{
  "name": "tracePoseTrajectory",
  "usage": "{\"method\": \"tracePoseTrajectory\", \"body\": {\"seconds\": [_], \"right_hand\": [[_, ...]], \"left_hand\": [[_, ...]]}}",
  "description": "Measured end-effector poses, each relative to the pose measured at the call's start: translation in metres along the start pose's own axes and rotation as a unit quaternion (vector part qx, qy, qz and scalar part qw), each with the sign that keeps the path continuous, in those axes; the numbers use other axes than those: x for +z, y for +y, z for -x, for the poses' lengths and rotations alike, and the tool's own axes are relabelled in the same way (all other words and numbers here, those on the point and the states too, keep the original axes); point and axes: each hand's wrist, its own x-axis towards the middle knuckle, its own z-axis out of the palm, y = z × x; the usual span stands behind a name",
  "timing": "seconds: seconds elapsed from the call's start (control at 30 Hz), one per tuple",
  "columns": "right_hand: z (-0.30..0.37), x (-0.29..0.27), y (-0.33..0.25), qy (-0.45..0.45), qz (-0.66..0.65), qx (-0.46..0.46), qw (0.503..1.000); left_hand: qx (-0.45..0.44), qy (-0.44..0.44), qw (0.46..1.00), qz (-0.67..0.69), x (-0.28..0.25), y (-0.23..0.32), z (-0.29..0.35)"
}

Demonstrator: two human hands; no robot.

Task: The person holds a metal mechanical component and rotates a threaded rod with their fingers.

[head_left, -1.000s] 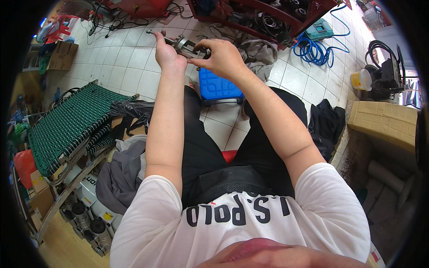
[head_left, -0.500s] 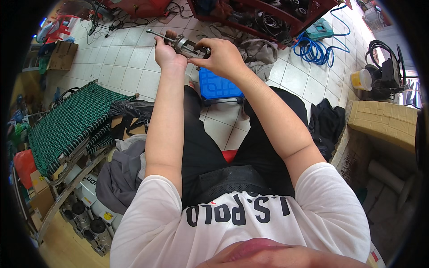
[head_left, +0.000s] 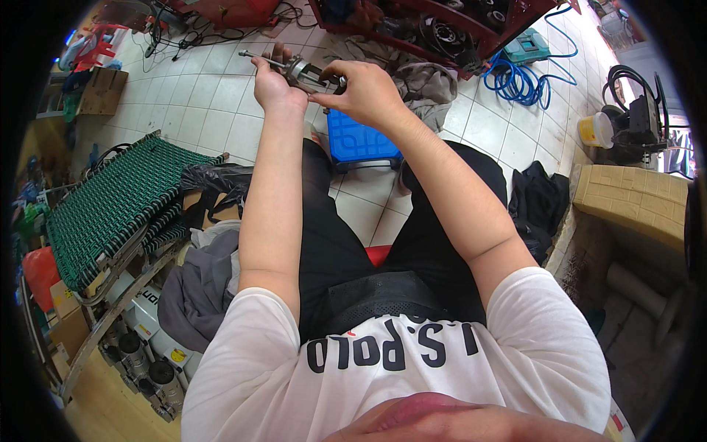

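A metal puller (head_left: 296, 69) with a long threaded bolt and dark jaws is held up in front of me, tilted, with its bolt pointing to the far left. My left hand (head_left: 275, 90), palm up, supports its bolt and collar, thumb on one side and fingers behind. At the jaw end my right hand (head_left: 366, 91) grips it between thumb and curled fingers. What lies between the jaws is partly covered by the right fingers. Just below the hands, a blue plastic case (head_left: 359, 137) rests on the floor between my legs.
A green woven folding bed (head_left: 125, 206) stands at left beside grey cloth (head_left: 199, 295). Beyond the hands is a red rack (head_left: 471, 37) holding dark parts. Coiled blue hose (head_left: 515, 85) lies on the white tiles at far right, with a yellowish block (head_left: 633, 202) nearer.
The fingers of my left hand have shifted slightly and stretch up a little more around the bolt. My right hand keeps its grip on the jaw end, almost unmoved.
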Motion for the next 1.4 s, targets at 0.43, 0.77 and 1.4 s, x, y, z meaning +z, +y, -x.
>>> {"method": "tracePoseTrajectory", "body": {"seconds": [0.43, 0.77, 1.4], "right_hand": [[0.0, 0.0, 0.0, -0.001, 0.011, 0.004, 1.0], [0.0, 0.001, -0.001, 0.002, 0.01, 0.002, 1.0], [0.001, -0.003, -0.004, -0.006, 0.006, 0.01, 1.0]], "left_hand": [[0.008, 0.022, 0.999, -0.042, 0.006, 0.004, 0.01], [-0.016, 0.024, 0.999, -0.03, -0.006, 0.0, -0.004], [-0.004, 0.024, 1.0, -0.006, -0.006, -0.001, -0.004]]}}
